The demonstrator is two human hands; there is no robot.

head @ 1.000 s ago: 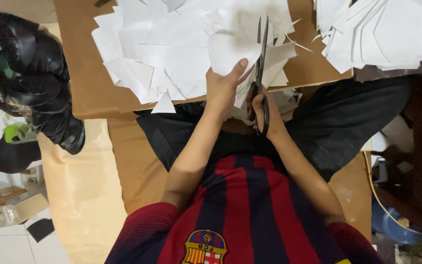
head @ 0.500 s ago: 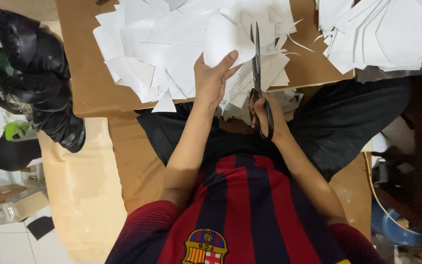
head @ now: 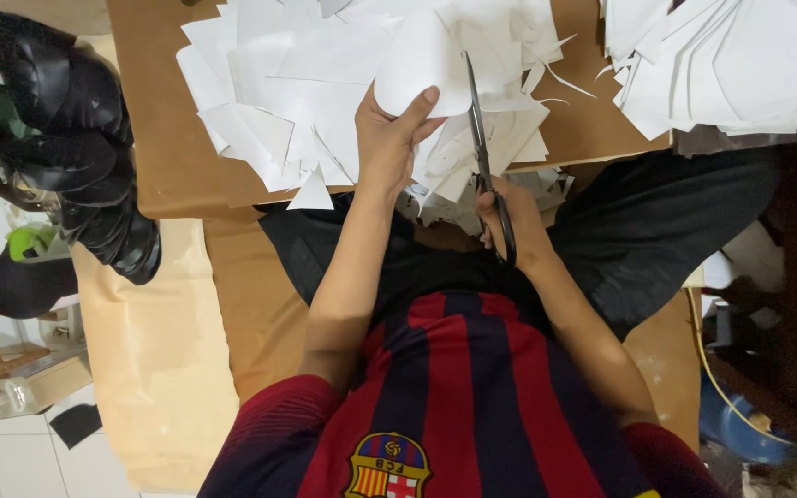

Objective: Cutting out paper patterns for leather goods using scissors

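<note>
My left hand (head: 389, 138) grips a curved white sheet of paper (head: 417, 60), thumb on top, holding it up over the brown board. My right hand (head: 509, 217) holds black-handled scissors (head: 483, 148) with the blades pointing away from me, running along the right edge of that sheet. A heap of white paper cut-outs (head: 297, 83) lies under and around both hands on the brown board (head: 168, 166). Small paper offcuts (head: 458, 198) hang over the board's near edge above my lap.
A second stack of white paper pieces (head: 731, 60) sits at the board's far right. Black shiny shoes or bags (head: 66, 138) are piled at the left. Tan cushioning (head: 149, 350) lies under me; a tiled floor (head: 11, 443) and a blue object (head: 740, 429) lie at the sides.
My left hand has slid left and farther away with the sheet, turning it. The scissors have advanced farther along the paper's edge.
</note>
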